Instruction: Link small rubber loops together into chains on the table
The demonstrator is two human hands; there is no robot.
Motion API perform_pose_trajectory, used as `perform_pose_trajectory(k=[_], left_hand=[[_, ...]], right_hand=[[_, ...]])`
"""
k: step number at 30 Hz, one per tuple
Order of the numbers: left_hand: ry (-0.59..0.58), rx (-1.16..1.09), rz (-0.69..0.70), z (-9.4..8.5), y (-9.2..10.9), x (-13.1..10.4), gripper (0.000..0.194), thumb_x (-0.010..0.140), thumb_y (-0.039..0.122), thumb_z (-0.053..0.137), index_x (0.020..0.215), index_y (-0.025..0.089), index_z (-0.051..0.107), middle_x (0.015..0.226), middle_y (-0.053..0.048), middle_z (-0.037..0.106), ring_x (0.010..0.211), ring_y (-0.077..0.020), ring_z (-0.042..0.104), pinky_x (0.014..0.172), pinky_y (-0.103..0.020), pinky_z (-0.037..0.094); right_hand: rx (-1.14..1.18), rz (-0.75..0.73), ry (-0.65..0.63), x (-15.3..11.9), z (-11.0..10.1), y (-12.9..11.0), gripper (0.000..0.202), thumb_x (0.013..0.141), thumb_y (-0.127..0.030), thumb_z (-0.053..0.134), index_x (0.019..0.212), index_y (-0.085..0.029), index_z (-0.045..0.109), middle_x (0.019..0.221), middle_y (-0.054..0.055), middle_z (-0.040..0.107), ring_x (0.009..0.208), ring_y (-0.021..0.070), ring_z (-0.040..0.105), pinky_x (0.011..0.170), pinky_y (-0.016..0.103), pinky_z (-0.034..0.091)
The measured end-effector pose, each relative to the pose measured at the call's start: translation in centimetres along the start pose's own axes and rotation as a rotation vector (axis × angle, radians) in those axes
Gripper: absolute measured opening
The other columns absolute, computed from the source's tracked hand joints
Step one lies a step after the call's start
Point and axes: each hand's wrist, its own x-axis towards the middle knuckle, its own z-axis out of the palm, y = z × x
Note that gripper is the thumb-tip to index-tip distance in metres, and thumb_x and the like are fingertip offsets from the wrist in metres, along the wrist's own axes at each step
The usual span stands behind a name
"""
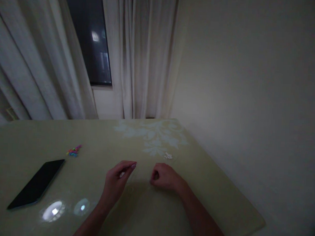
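Note:
My left hand (117,180) is raised over the table, thumb and fingertips pinched together; whatever it pinches is too small to make out. Across a small gap, my right hand (166,177) rests low over the tabletop, its fingers curled in and the thumb against them, so any held thing is hidden. Just beyond the right hand lies a little cluster of small white pieces (168,155). A small heap of brightly coloured pieces (73,151), pink, blue and yellow, sits farther off to the left.
A black tablet-like device (37,184) lies flat on the left of the glossy table (100,140). Light reflections show at the near left. Curtains (149,55) and a dark window (90,40) stand behind; a plain wall (246,83) borders the right edge.

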Motion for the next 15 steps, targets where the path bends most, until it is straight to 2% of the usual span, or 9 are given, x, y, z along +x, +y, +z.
perform_pose_trajectory(k=[5, 8, 11, 15], left_hand=[[-0.013, -0.032, 0.039, 0.3, 0.0, 0.1, 0.016, 0.090, 0.037, 0.073, 0.092, 0.025, 0.084, 0.092, -0.006, 0.081, 0.083, -0.0193, 0.076, 0.072, -0.025, 0.060], [-0.085, -0.031, 0.080, 0.5, -0.1, 0.0, 0.016, 0.092, 0.037, 0.072, 0.093, 0.027, 0.085, 0.094, -0.007, 0.079, 0.086, -0.0198, 0.075, 0.073, -0.026, 0.060], [-0.171, 0.005, 0.085, 0.6, 0.0, -0.2, 0.016, 0.093, 0.035, 0.071, 0.094, 0.027, 0.084, 0.087, -0.006, 0.078, 0.080, -0.0188, 0.074, 0.071, -0.025, 0.058], [-0.208, 0.072, 0.074, 0.8, 0.1, -0.5, 0.013, 0.090, 0.034, 0.074, 0.087, 0.025, 0.082, 0.078, -0.004, 0.079, 0.069, -0.0175, 0.073, 0.067, -0.025, 0.058]], right_hand=[[-0.088, 0.037, 0.011, -0.2, 0.4, -0.5, 0.009, 0.067, -0.014, 0.071, 0.075, -0.018, 0.069, 0.080, 0.004, 0.069, 0.069, 0.0158, 0.057, 0.061, 0.025, 0.036], [-0.089, 0.004, 0.033, 0.3, 0.5, -0.3, 0.008, 0.067, -0.015, 0.071, 0.073, -0.018, 0.067, 0.081, 0.004, 0.066, 0.073, 0.0168, 0.057, 0.064, 0.026, 0.036], [0.151, -0.041, 0.084, 0.8, 0.3, -0.1, 0.008, 0.068, -0.013, 0.069, 0.074, -0.017, 0.066, 0.080, 0.001, 0.063, 0.073, 0.0147, 0.055, 0.066, 0.025, 0.039], [0.598, -0.150, 0.102, 1.0, 0.4, -0.4, 0.004, 0.075, -0.019, 0.064, 0.076, -0.018, 0.061, 0.075, -0.002, 0.057, 0.069, 0.0124, 0.051, 0.064, 0.023, 0.040]])
